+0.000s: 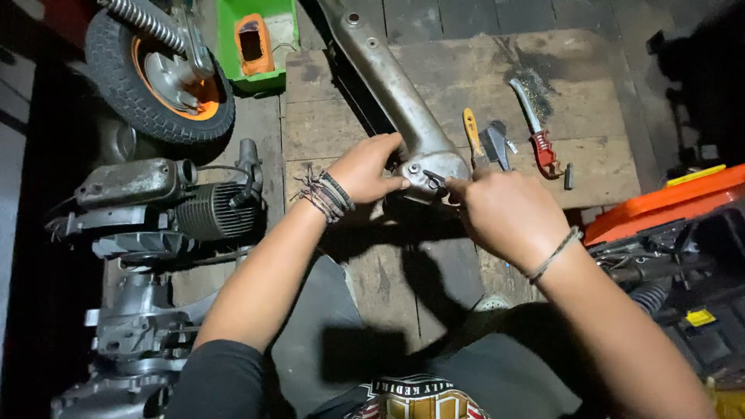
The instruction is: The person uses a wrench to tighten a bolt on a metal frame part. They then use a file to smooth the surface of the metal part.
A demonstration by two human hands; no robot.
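Metal arm casting (396,93), long and grey, runs from top centre of the frame down to its rounded lower end at centre, lying on a worn wooden platform (334,132). Engine block (155,225) with finned cylinder sits at left of frame, more dark casings below it toward lower left. Small wheel (155,77) with black tyre and orange hub at upper left, a coil spring crossing over it. Orange panel (660,206) at right edge, dark parts and a yellow tag underneath. Green bin (233,54) at top, just right of the wheel, holding an orange part. Left hand (369,167), braided bands on the wrist, rests on the left side of the casting's rounded end, fingers curled over it and thumb pointing right across its face: a loose hold on the casting. Right hand (504,213), thin cord on the wrist, sits just right of that end, fingertips pinched narrow on a small dark piece (434,181) at the casting's face; can't tell whether the piece is a tool tip or a fastener. Wire brush (531,124) with red grip lies on the boards at upper right of centre. Yellow-handled tool (471,132) lies just right of the casting, a grey scraper-like tool (495,143) beside it, both near the right hand's knuckles but apart.
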